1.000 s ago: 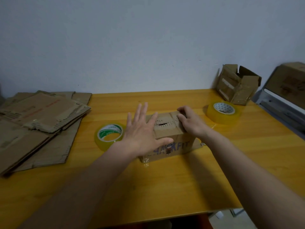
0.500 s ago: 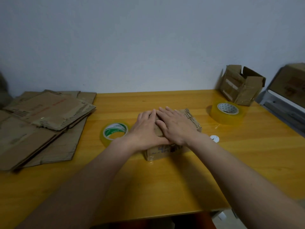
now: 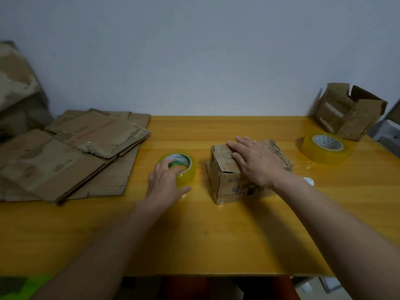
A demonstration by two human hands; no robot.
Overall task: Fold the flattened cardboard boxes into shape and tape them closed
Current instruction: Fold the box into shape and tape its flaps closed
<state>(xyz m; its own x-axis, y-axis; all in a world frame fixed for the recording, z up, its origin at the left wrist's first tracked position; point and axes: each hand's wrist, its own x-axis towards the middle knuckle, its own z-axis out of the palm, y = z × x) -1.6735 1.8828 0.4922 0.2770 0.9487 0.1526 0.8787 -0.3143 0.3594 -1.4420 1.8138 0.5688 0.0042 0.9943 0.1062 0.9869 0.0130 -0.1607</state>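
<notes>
Right hand: your right hand (image 3: 258, 162) lies flat on top of the folded box (image 3: 229, 174), fingers straight and spread, palm down, pressing the top flaps. Nothing gripped.
Left hand: your left hand (image 3: 165, 180) is on the green-label tape roll (image 3: 181, 167), fingers curled over its near rim and into the core, thumb out along the table beside it. Grasping the roll; the roll sits on the table.
Folded box: small brown carton, mid-table, upright, top flaps down under your palm. Blue marker scrawl on the near face, partly hidden by your wrist. Just right of the green-label roll, not touching it.
Flattened boxes: stack of flat cartons (image 3: 71, 152) at the left end of the table, overlapping, some edges hanging past the table's left side.
Second tape roll: clear yellowish roll (image 3: 324, 148) with a white core, lying flat, right of the folded box, well apart from it.
Open box: another carton (image 3: 348, 111) at the far right corner against the wall, flaps up, tilted.
White disc: small white round thing (image 3: 309, 181) on the table just past your right wrist; can't tell what it is.
Table: yellow-orange wooden top (image 3: 216, 234), near edge visible at the bottom.
Wall: plain pale wall (image 3: 194, 50) behind the table.
</notes>
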